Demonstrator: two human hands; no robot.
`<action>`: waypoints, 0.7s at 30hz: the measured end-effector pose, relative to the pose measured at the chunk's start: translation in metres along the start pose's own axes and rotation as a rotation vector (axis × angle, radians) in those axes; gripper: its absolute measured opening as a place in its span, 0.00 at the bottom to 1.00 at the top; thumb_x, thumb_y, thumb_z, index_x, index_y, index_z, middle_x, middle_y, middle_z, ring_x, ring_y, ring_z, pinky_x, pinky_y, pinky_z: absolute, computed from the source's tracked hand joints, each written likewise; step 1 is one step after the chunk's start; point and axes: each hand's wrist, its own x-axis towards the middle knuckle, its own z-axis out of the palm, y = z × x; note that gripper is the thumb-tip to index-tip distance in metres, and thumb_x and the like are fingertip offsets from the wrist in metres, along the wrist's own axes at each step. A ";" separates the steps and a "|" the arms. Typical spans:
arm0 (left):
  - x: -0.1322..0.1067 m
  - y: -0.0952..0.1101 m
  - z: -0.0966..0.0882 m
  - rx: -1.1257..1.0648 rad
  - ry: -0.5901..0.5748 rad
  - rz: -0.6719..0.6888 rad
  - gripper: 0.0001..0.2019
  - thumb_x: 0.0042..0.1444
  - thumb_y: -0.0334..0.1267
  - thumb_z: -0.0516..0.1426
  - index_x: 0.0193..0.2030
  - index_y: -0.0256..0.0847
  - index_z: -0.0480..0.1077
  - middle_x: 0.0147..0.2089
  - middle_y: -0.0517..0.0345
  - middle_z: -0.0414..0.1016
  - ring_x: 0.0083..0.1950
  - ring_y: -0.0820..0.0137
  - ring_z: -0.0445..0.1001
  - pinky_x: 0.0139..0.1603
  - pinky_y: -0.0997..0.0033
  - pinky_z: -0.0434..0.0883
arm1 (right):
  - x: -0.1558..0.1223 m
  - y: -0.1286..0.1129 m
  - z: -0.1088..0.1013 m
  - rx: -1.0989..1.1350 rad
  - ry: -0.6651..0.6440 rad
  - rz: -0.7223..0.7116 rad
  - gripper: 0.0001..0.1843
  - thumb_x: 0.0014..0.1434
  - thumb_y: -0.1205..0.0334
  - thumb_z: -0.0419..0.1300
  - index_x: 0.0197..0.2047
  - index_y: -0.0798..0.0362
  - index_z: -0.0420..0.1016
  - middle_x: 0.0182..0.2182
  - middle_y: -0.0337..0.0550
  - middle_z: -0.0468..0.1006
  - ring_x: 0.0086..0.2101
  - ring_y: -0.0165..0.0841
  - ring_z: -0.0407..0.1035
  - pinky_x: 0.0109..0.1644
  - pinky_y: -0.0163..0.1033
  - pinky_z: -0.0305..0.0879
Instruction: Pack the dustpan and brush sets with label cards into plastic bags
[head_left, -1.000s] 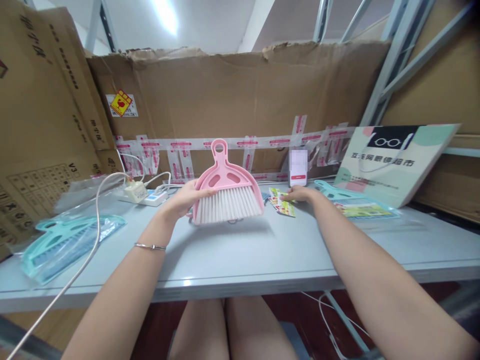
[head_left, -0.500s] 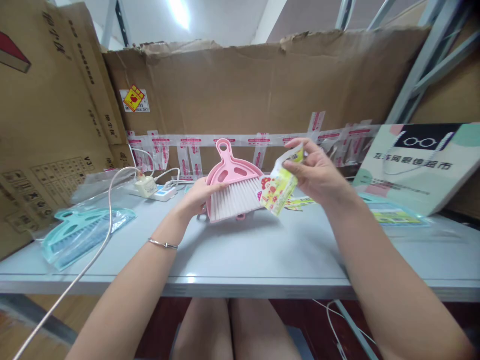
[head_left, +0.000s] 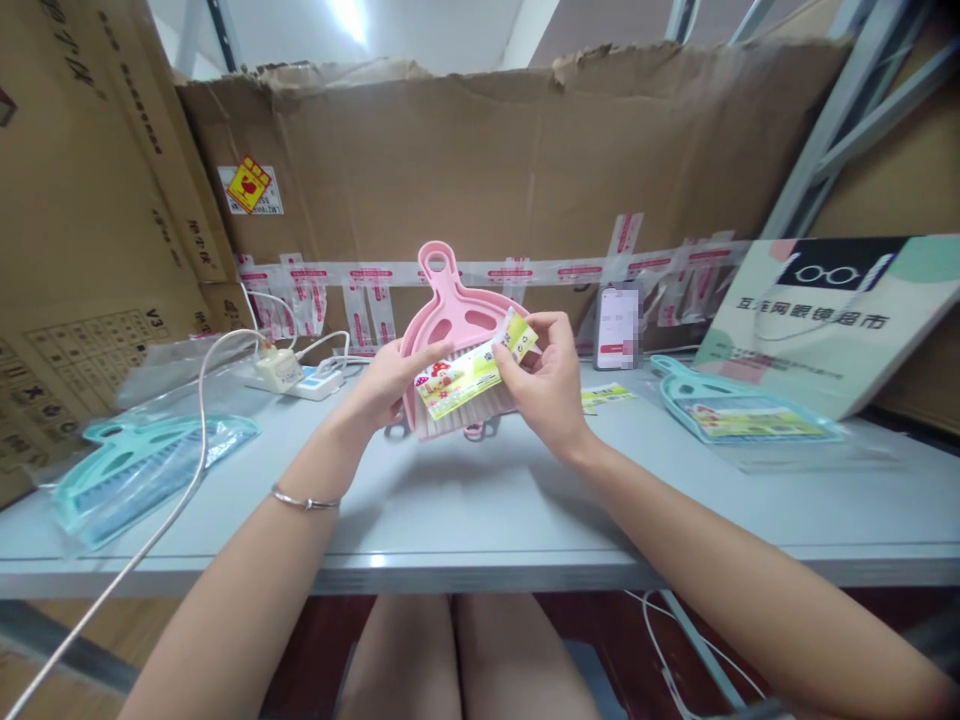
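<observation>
My left hand [head_left: 386,385] grips the left edge of a pink dustpan and brush set [head_left: 466,305], held up over the table with its handle pointing upward. White bristles [head_left: 487,405] show along the lower side of the brush, which is nested in the dustpan. Between the thumb and fingers of my right hand [head_left: 546,385] is a yellow-green printed label card [head_left: 469,375] with red mushrooms. The card lies slantwise across the front of the bristles, covering part of them. My right fingertips are partly hidden behind the card.
Bagged turquoise dustpan sets lie at the left [head_left: 150,465] and right [head_left: 739,410]. More label cards [head_left: 607,395] rest behind my right hand. A phone [head_left: 616,330] leans against the cardboard [head_left: 450,170]. A white cable [head_left: 199,440] runs from a power strip [head_left: 315,383] across the left side.
My right hand has brought the label card leftward, from beside the brush to in front of its bristles. The pink set has risen slightly. The phone and right-hand turquoise set have come into fuller view.
</observation>
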 end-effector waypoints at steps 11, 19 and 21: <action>0.003 -0.004 -0.008 0.205 -0.082 0.102 0.21 0.40 0.38 0.66 0.43 0.37 0.70 0.40 0.51 0.77 0.38 0.64 0.76 0.37 0.67 0.74 | 0.000 -0.004 -0.004 0.013 -0.003 0.061 0.13 0.54 0.60 0.59 0.33 0.48 0.55 0.31 0.34 0.66 0.29 0.27 0.66 0.31 0.34 0.66; 0.008 -0.005 -0.011 0.046 -0.005 0.082 0.26 0.40 0.51 0.65 0.44 0.38 0.71 0.43 0.47 0.77 0.43 0.59 0.76 0.39 0.64 0.73 | 0.007 -0.013 -0.012 0.212 -0.058 0.229 0.19 0.49 0.50 0.64 0.33 0.46 0.56 0.21 0.29 0.69 0.14 0.24 0.62 0.15 0.32 0.57; 0.010 -0.006 -0.012 -0.040 -0.014 0.088 0.29 0.40 0.56 0.64 0.44 0.36 0.71 0.42 0.45 0.77 0.44 0.57 0.75 0.42 0.61 0.73 | 0.007 -0.013 -0.010 0.292 -0.043 0.238 0.21 0.47 0.50 0.66 0.33 0.46 0.57 0.22 0.30 0.70 0.17 0.25 0.66 0.19 0.32 0.63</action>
